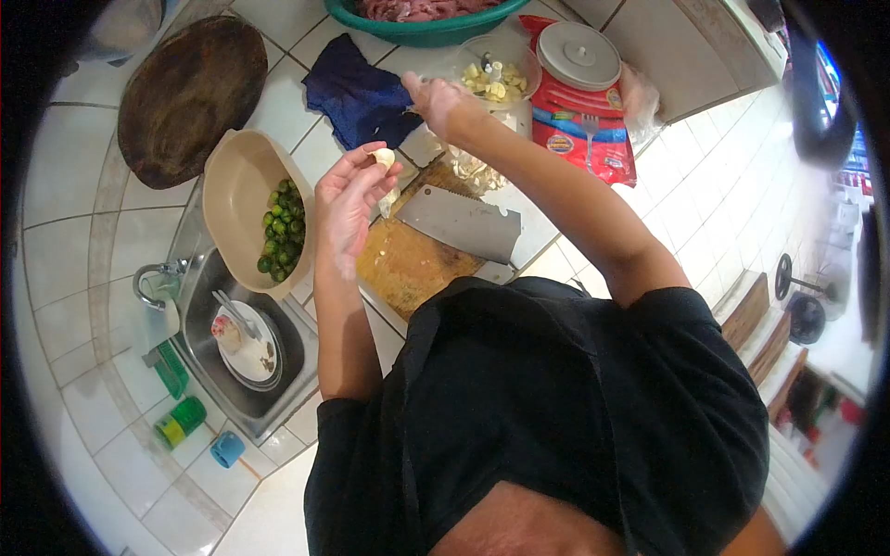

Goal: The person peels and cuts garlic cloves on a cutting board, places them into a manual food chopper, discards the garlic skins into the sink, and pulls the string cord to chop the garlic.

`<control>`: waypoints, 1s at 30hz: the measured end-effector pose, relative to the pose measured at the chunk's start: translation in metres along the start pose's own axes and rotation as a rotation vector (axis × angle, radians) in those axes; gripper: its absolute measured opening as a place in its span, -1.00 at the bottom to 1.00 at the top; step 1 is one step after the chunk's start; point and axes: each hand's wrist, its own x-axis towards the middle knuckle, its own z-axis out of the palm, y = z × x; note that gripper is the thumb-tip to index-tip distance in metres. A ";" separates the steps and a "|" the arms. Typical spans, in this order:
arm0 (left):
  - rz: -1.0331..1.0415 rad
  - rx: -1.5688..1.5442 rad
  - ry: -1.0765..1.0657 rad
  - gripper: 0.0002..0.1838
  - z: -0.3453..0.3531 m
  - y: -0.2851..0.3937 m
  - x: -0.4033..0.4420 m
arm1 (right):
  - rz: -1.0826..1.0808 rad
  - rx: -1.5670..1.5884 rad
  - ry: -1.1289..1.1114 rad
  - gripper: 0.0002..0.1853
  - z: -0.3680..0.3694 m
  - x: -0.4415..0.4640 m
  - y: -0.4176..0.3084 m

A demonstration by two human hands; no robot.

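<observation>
My left hand (348, 208) pinches a pale garlic clove (383, 158) between thumb and fingertips, above the edge of the wooden cutting board (394, 269). A wide cleaver (464, 222) lies across that board. Farther forward, my right hand (440, 104) is between the dark blue cloth (348, 88) and a clear chopper bowl (473, 60). Its fingers are mostly turned away, so whether they hold anything is hidden. Peeled garlic cloves (498, 83) lie in the bowl around a central blade post. Garlic skins (475, 171) are scattered beside the board, partly under my right forearm.
A beige dish of Brussels sprouts (283, 227) rests by the steel sink (199, 306), which holds stacked dishes (255, 357). At the back is a teal basin (426, 28) of raw meat. A white lid (579, 56) and a fork (591, 139) lie on a red package (612, 153).
</observation>
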 end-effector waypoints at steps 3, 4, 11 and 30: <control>-0.017 -0.081 -0.014 -0.68 -0.006 -0.004 -0.001 | 0.019 0.070 0.054 -0.82 -0.026 -0.005 0.004; -0.017 -0.083 -0.014 -0.68 -0.009 -0.006 -0.001 | -0.022 0.105 0.173 -0.82 -0.030 -0.003 0.012; 0.021 -0.044 0.013 -0.67 -0.004 -0.009 -0.002 | 0.104 0.451 0.149 -0.78 -0.070 -0.011 0.032; -0.007 0.046 0.057 -0.70 -0.007 -0.016 -0.018 | 0.036 0.284 0.318 -0.78 -0.087 -0.015 0.064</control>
